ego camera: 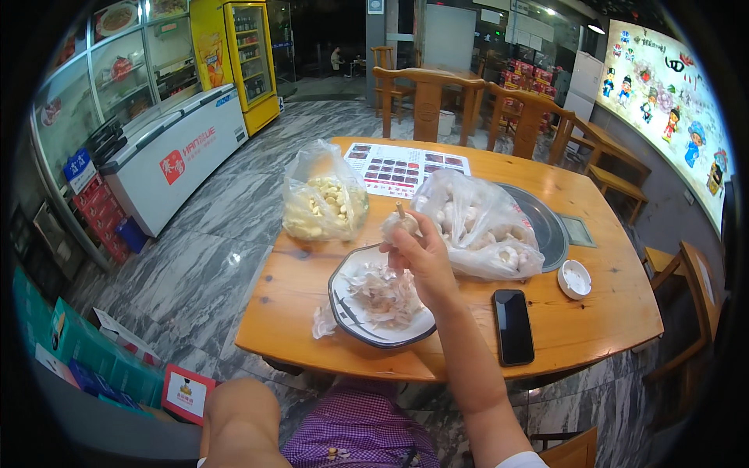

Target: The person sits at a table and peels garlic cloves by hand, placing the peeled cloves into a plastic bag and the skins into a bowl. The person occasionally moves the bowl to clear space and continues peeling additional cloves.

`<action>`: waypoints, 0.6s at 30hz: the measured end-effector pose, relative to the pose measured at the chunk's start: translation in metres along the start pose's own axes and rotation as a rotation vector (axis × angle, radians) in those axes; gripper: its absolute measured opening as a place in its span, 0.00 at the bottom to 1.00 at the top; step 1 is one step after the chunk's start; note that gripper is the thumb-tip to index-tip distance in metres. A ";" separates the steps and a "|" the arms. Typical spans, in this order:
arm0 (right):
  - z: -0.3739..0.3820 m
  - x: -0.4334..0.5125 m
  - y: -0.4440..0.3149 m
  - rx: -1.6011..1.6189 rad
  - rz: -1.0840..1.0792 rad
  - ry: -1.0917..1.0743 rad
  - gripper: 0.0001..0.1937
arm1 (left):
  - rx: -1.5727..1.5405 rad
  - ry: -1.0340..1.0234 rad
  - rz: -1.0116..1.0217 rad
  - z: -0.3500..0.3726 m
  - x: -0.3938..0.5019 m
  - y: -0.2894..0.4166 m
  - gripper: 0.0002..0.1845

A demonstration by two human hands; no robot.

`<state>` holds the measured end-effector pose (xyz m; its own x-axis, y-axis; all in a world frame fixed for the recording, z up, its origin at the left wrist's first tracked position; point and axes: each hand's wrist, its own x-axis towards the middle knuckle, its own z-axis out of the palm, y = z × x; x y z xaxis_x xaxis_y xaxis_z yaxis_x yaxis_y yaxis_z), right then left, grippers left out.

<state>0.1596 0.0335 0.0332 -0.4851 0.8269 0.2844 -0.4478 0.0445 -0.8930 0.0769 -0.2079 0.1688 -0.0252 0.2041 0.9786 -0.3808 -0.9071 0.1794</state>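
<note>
My right hand [418, 248] is raised over the plate, its fingers closed around a garlic bulb [398, 224] with a stub of stem pointing up. Below it, a white dark-rimmed plate [351, 326] holds a heap of papery garlic skins [383, 295]. Peeled cloves fill a clear plastic bag [325, 207] at the left. Whole garlic bulbs lie in a second plastic bag [477, 225], which rests partly on a round metal tray [553, 225]. My left hand is out of view; bare skin shows at the bottom left.
On the wooden table [591, 316] are a black phone [514, 327], a small white dish [574, 279] and a printed picture sheet [404, 167]. Loose skins [323, 322] lie left of the plate. Wooden chairs [430, 105] stand behind, boxes [186, 393] at lower left.
</note>
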 end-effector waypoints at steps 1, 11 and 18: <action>0.000 0.000 0.000 0.009 -0.001 -0.008 0.23 | 0.004 0.002 -0.003 -0.001 0.000 -0.001 0.08; -0.004 0.003 -0.002 0.023 -0.029 0.007 0.22 | 0.037 0.000 -0.009 0.000 0.000 0.000 0.09; -0.015 0.007 0.001 0.010 -0.094 0.038 0.19 | 0.395 0.141 -0.070 -0.033 -0.041 0.018 0.10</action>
<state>0.1667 0.0479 0.0297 -0.4122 0.8398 0.3534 -0.4975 0.1175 -0.8595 0.0408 -0.2202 0.1286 -0.1489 0.2936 0.9443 -0.0030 -0.9550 0.2965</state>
